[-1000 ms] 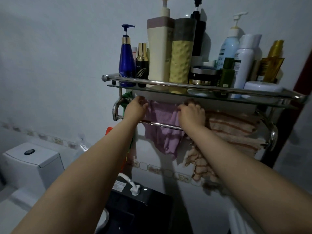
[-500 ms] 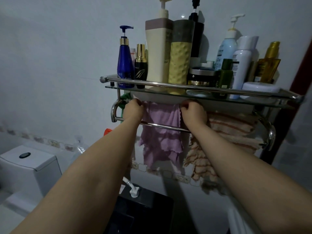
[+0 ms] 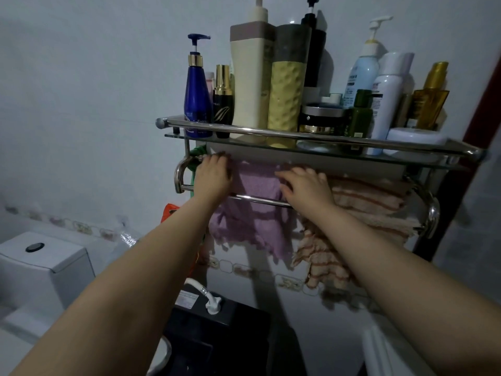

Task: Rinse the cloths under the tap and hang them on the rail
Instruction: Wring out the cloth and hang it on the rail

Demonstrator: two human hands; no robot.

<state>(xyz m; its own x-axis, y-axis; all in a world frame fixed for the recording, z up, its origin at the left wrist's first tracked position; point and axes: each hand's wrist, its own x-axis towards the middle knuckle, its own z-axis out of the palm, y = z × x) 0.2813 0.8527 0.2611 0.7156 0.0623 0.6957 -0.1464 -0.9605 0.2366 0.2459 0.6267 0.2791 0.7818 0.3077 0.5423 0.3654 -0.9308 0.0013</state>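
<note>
Both arms reach up from the lower corners of the frame to the towel rail [image 3: 260, 200] at centre, a chrome bar mounted below a glass shelf [image 3: 320, 147].

Left hand [image 3: 212, 176]: positioned at the left end of the rail, back of the hand toward the camera, fingers bent forward over the top edge of the purple cloth [image 3: 252, 213]. The fingertips are hidden behind the cloth and the shelf edge, so whether the grip is closed on the fabric or only resting on it cannot be told.

Right hand [image 3: 305, 187]: positioned right of centre, fingers extended and spread, lying flat on the upper right part of the purple cloth. The grip is open; the hand presses on the fabric without pinching it.

Purple cloth: draped over the rail between the two hands, its lower part hanging in front of the wall with an uneven bottom edge.

Striped cloth [image 3: 366, 210] (beige with reddish-brown bands): draped over the rail just beside the purple cloth, to the right, with one corner hanging lower toward centre right.

Green item [image 3: 196, 153]: partly visible at the left rail bracket, behind the left hand; its kind cannot be determined.

Shelf contents, upper centre to upper right: a blue pump bottle [image 3: 197, 104], a tall cream bottle [image 3: 250, 77], a yellow textured bottle [image 3: 286, 88], further bottles and jars.

Lower left of the frame: a white toilet cistern [image 3: 46, 264]. Bottom centre: a black appliance [image 3: 217, 335] with a white hose fitting [image 3: 210, 299] on top.
</note>
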